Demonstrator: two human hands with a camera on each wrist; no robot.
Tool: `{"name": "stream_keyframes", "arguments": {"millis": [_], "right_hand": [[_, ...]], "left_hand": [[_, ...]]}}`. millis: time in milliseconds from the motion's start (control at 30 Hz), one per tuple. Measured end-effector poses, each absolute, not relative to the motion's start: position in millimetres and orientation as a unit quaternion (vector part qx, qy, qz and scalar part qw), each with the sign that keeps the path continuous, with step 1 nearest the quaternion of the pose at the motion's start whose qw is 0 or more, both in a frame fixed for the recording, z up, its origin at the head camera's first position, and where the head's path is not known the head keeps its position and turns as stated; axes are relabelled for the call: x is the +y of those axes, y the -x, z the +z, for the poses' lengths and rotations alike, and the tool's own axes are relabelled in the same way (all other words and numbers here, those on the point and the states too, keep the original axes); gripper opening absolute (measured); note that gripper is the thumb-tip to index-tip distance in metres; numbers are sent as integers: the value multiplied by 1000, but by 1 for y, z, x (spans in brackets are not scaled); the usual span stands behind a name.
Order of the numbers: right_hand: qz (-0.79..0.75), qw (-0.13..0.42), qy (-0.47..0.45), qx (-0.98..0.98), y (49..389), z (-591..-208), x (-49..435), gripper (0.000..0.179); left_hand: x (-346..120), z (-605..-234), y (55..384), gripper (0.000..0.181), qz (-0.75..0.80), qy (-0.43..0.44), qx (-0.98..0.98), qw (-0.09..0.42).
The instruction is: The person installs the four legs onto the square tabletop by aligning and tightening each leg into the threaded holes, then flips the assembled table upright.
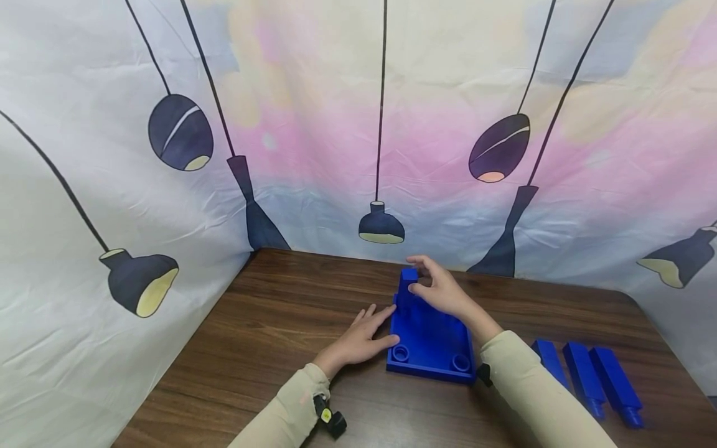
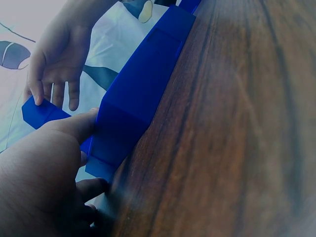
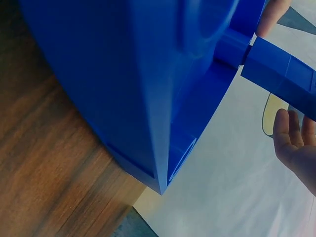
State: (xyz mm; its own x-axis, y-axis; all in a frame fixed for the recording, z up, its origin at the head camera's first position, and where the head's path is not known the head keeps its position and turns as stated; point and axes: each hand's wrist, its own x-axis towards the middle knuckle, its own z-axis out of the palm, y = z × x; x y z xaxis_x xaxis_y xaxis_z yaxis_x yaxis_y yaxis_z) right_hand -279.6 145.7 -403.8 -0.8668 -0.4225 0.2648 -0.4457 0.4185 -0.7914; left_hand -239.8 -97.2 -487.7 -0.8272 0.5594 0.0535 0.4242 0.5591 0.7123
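Observation:
A blue square panel point(image 1: 428, 348) with a raised rim lies on the table, round sockets showing in its near corners. From its far left corner rises a blue square-sided leg point(image 1: 407, 292); the right wrist view shows a narrow gap where it meets the socket. My right hand point(image 1: 445, 294) is at the upper part of this leg, thumb against it, the other fingers extended and spread beyond it. Along the panel's left edge rests my left hand point(image 1: 360, 339), fingers straight, thumb at the rim. The panel's far right corner is hidden behind the right hand and forearm.
Three more blue legs point(image 1: 582, 373) with narrower threaded ends lie side by side at the right, partly behind the right sleeve point(image 1: 526, 373). The wooden table point(image 1: 269, 336) ends at a cloth backdrop point(image 1: 325, 155) printed with lamps.

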Motion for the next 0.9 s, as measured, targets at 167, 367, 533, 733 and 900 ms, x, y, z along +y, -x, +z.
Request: {"name": "stream_keyframes", "arguments": {"millis": [167, 367, 533, 733, 900], "right_hand": [[469, 18, -266, -842, 281, -405, 146, 54], [468, 18, -269, -842, 281, -405, 147, 56], [468, 18, -269, -841, 280, -404, 146, 56], [461, 20, -267, -846, 279, -404, 147, 56], [453, 21, -268, -850, 280, -405, 148, 56]], "left_hand": [[-97, -487, 240, 71, 375, -279, 879, 91], [-97, -487, 240, 71, 376, -281, 878, 90], [-97, -486, 240, 71, 376, -280, 878, 90], [-97, -485, 240, 71, 375, -280, 879, 92], [-97, -486, 239, 72, 376, -279, 878, 95]]}}
